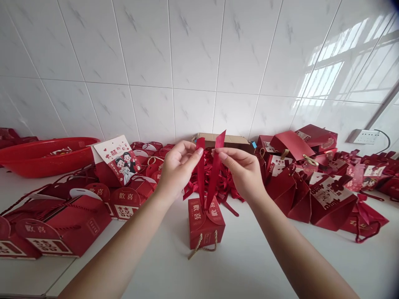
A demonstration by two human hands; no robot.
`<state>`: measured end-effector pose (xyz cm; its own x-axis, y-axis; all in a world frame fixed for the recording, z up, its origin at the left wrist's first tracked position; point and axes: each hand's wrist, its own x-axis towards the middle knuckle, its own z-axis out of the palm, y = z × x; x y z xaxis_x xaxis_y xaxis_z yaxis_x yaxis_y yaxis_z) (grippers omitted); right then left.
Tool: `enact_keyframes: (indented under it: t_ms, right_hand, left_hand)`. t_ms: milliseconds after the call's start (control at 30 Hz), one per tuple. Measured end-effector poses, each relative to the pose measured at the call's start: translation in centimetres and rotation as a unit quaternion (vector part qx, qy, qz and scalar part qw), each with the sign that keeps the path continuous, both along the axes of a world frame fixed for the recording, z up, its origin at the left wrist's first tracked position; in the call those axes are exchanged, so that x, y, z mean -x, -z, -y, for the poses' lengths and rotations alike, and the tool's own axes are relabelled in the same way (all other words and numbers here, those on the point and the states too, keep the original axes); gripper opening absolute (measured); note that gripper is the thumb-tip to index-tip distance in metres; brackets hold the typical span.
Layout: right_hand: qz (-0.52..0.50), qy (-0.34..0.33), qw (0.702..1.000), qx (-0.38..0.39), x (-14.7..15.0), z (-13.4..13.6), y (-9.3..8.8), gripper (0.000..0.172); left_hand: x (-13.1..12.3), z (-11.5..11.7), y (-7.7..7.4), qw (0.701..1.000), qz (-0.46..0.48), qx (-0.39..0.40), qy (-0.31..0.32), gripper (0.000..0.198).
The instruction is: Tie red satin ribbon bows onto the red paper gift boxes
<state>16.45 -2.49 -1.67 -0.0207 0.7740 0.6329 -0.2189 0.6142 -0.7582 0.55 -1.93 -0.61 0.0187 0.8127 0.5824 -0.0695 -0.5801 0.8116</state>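
Your left hand (180, 171) has the left ribbon strip (201, 176) pinched between thumb and fingers. Your right hand (245, 169) pinches the right ribbon strip (213, 178) the same way. Hands well apart from each other, both above the small red box (206, 224). Box sits upright on the white table (174, 272), in front of you, between your forearms; both strips rise from the middle of its top. Can't tell if they're one ribbon, the join is too small to make out. Gold cord (215, 244) hangs at the box's near face. Loose ribbon pile (224, 182) right behind it, cardboard carton (232, 140) against the wall. Red basin (50, 155) far left, power strip (363, 136) far right.
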Motion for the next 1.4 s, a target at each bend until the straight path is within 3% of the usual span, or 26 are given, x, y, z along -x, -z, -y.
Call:
enact_keyframes:
  t_ms: [133, 200, 267, 367, 433, 467, 533, 633, 733, 867, 1000, 1167, 1400]
  right_hand:
    - [-0.002, -0.021, 0.996, 0.082, -2.6, -0.2, 0.5, 0.02]
    - [0.053, 0.011, 0.993, 0.109, -4.6, -0.2, 1.4, 0.023]
    - [0.16, 0.045, 0.978, 0.128, -6.6, 0.0, 2.7, 0.025]
    - [0.386, 0.058, 0.908, 0.153, -9.0, 0.2, 4.9, 0.043]
    - [0.478, 0.073, 0.863, 0.148, -9.6, 0.2, 6.0, 0.052]
    - [0.494, 0.084, 0.855, 0.135, -9.6, 0.2, 6.4, 0.049]
    - [0.481, 0.094, 0.866, 0.1, -9.0, 0.0, 6.8, 0.036]
    - [0.443, 0.04, 0.892, 0.081, -7.5, -0.5, 7.1, 0.026]
    - [0.438, -0.008, 0.892, 0.111, -6.3, -1.2, 8.1, 0.038]
    - [0.468, -0.109, 0.862, 0.163, -5.8, -1.7, 10.2, 0.053]
    - [0.415, -0.206, 0.865, 0.195, -5.7, -1.5, 10.8, 0.056]
    - [0.357, -0.247, 0.879, 0.195, -5.7, -1.2, 10.7, 0.05]
    - [0.33, -0.26, 0.888, 0.187, -6.7, -2.4, 11.8, 0.043]
  left_hand:
    - [2.2, 0.4, 0.2, 0.994, -0.101, 0.05, 0.007, 0.016]
    - [4.0, 0.7, 0.9, 0.979, -0.189, 0.069, -0.035, 0.018]
    - [5.9, 1.1, 2.1, 0.949, -0.294, 0.112, -0.021, 0.022]
    - [8.3, 1.4, 4.7, 0.899, -0.397, 0.184, 0.019, 0.028]
    - [9.3, 1.3, 6.4, 0.892, -0.412, 0.188, 0.009, 0.031]
    - [9.5, 1.2, 7.0, 0.896, -0.409, 0.175, -0.008, 0.032]
    - [9.4, 0.9, 8.0, 0.909, -0.39, 0.138, -0.057, 0.037]
    - [8.1, 0.5, 8.9, 0.924, -0.351, 0.124, -0.088, 0.044]
    - [6.2, 0.6, 9.8, 0.925, -0.328, 0.186, -0.05, 0.044]
    - [4.6, 0.9, 11.1, 0.907, -0.326, 0.263, 0.038, 0.051]
    - [3.9, 1.4, 10.8, 0.902, -0.325, 0.28, 0.059, 0.052]
    - [3.8, 1.4, 10.1, 0.897, -0.314, 0.294, 0.097, 0.053]
    - [4.5, 0.2, 11.0, 0.884, -0.216, 0.368, 0.189, 0.054]
